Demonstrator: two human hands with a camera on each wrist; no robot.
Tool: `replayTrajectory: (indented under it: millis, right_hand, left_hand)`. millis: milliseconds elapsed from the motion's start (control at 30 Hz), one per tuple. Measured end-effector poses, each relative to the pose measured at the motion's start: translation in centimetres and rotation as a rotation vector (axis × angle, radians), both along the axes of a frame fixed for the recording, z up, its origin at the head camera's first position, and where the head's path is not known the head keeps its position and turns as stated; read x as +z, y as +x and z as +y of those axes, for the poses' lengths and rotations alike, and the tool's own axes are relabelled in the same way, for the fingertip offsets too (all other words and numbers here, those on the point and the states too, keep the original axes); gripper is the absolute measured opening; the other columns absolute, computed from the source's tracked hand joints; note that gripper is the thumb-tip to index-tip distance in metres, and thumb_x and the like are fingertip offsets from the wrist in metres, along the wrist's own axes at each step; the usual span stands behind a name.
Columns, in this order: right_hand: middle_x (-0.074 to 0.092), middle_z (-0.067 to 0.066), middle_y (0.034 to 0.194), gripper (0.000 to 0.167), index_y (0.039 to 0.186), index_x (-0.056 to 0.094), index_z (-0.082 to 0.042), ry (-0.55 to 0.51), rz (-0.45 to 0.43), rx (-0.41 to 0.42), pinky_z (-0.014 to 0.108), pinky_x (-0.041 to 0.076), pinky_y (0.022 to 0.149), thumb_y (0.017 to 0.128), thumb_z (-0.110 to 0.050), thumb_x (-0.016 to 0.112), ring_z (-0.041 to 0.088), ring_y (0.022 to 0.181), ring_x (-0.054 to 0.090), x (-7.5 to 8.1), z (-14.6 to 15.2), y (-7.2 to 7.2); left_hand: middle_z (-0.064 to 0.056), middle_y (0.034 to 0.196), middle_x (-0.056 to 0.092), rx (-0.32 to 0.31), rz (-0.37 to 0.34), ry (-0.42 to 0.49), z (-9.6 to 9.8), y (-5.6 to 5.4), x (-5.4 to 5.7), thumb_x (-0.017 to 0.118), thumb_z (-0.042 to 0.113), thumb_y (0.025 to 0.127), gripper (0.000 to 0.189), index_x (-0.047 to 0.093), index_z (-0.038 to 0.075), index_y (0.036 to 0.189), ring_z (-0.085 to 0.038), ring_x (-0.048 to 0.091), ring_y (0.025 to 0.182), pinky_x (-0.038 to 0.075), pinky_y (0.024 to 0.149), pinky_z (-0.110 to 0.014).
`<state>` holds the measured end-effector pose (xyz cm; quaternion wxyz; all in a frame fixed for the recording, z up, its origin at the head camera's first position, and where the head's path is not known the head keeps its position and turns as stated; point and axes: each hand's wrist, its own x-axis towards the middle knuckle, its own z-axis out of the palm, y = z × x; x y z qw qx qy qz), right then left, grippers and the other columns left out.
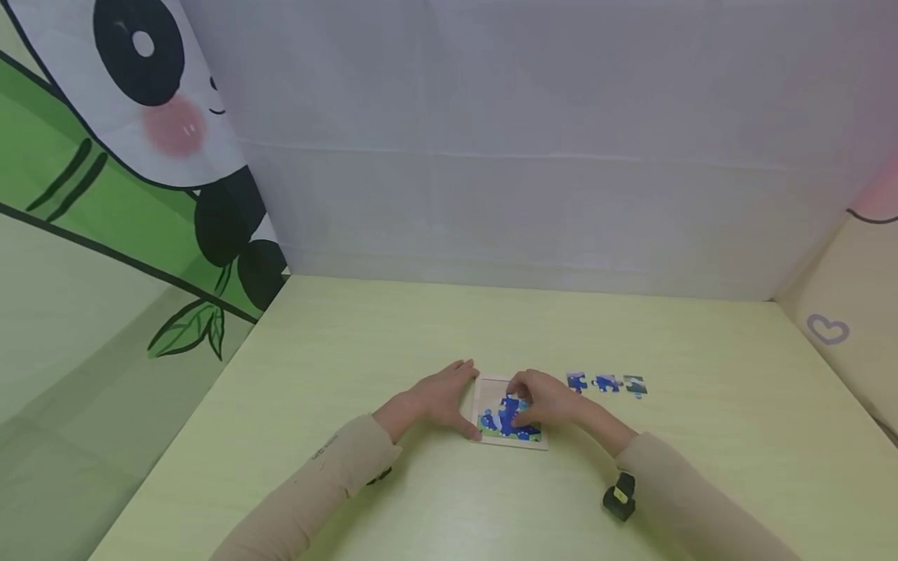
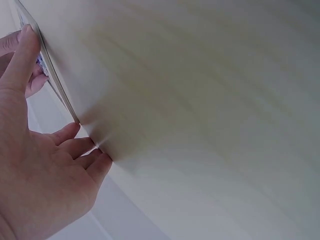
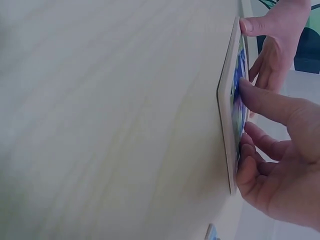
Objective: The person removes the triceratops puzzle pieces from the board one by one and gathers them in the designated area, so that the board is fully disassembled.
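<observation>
A shallow wooden puzzle tray (image 1: pixel 512 445) lies flat on the table, its lower part filled with blue dinosaur pieces (image 1: pixel 507 425). At its left side is my left hand (image 1: pixel 443 396), thumb on the near corner and fingers stretched toward the far corner; in the left wrist view these fingertips touch the tabletop. My right hand (image 1: pixel 550 399) is over the tray's right half. Its thumb and curled index finger hold a blue puzzle piece (image 1: pixel 511 397) against the picture, the piece partly hidden by the fingers. The right wrist view shows this thumb (image 3: pixel 250 92) on the picture.
Three loose puzzle pieces lie in a row right of the tray: a left one (image 1: pixel 576 381), a middle one (image 1: pixel 606 382) and a right one (image 1: pixel 635 384). The pale wooden table (image 1: pixel 393 335) meets a white cloth wall (image 1: pixel 533 218) at the back. A panda-printed cloth (image 1: pixel 161 257) hangs at left.
</observation>
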<state>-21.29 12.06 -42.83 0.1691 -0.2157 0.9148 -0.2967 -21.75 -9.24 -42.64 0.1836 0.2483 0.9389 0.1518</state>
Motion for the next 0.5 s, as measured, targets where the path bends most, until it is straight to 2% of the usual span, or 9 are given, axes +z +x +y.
replayTrajectory:
  millis: [267, 500]
  right_hand:
    - [0.051, -0.001, 0.08, 0.041, 0.101, 0.056, -0.007, 0.004, 0.03, -0.007, 0.026, 0.043, 0.066, 0.068, -0.01, 0.079, 0.014, 0.074, 0.046, 0.32, -0.35, 0.25]
    - [0.053, -0.001, 0.08, 0.037, 0.102, 0.059, -0.006, -0.011, 0.052, -0.004, 0.025, 0.045, 0.067, 0.07, -0.008, 0.077, 0.013, 0.075, 0.047, 0.21, -0.24, 0.36]
  left_hand:
    - [-0.012, 0.15, 0.018, -0.003, 0.004, 0.008, -0.1, 0.06, 0.1, 0.077, 0.054, 0.059, 0.103, 0.03, 0.01, 0.14, -0.026, 0.015, 0.137, 0.025, 0.108, -0.044]
    - [-0.01, 0.15, 0.017, -0.005, 0.004, 0.008, -0.11, -0.12, -0.28, 0.077, 0.056, 0.059, 0.105, 0.028, 0.011, 0.14, -0.025, 0.014, 0.137, 0.024, 0.109, -0.043]
